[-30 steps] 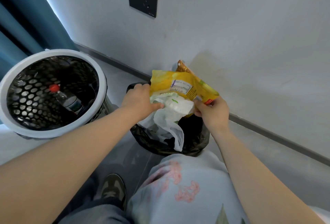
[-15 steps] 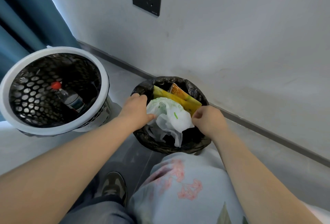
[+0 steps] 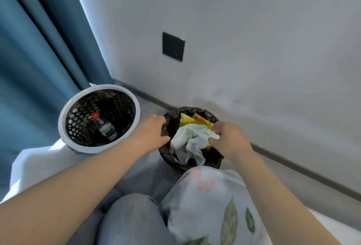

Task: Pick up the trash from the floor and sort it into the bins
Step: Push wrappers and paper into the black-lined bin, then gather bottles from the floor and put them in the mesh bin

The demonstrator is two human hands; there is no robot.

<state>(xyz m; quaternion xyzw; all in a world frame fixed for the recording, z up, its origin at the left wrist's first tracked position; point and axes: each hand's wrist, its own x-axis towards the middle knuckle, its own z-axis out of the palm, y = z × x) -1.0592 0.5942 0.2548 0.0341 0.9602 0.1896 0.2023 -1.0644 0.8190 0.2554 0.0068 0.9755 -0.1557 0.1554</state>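
Trash: white plastic bag (image 3: pixel 192 140) and yellow packet (image 3: pixel 185 121) lie inside the black-lined bin (image 3: pixel 166 156), the bag on top with one tail draped toward the near rim.
Change: a second ago I held both above the bin; now they are down in it.
Meaning: I judge this drop nearly done, with only the release left.
Left hand (image 3: pixel 151 133): off the bag, fingers curled over the bin's left rim, holding it.
Right hand (image 3: pixel 229 140): narrow, fingertips pinching the bag's right edge.
Other bin: white mesh bin (image 3: pixel 64 116) just left of my left hand, holding a red-capped bottle (image 3: pixel 106 128).
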